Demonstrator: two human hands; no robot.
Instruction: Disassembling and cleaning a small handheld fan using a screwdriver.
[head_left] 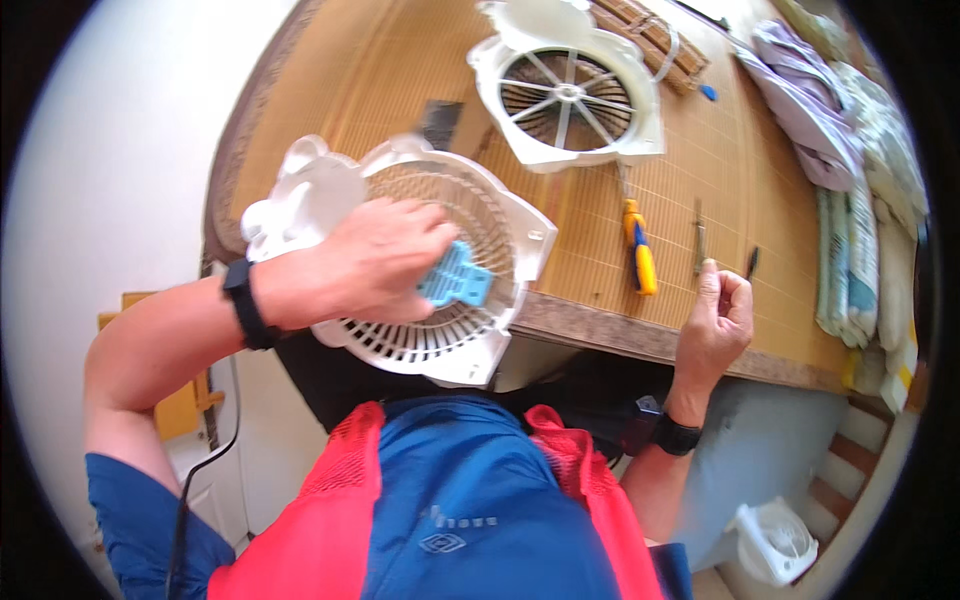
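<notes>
A white round plastic fan grille (515, 260), with corner lugs, lies tilted over the near edge of the table. Inside it my left hand (375, 260) is closed on a light-blue slotted plastic piece (460, 278); the hand is slightly blurred and hides part of both. Farther right, my right hand (718, 320) pinches the near end of a thin metal rod-like tool (699, 235), just above the tabletop. A yellow and blue screwdriver (640, 250) lies between the two hands. Close beyond the right fingertips is a small black slender piece (753, 262).
A second white fan housing (645, 135) with spokes stands farther back on the bamboo-mat table (590, 235). Behind it lie a slatted wooden item (665, 50) and a small blue piece (708, 93). Folded cloths (805, 110) line the right side. A dark flat piece (438, 125) lies behind the grille.
</notes>
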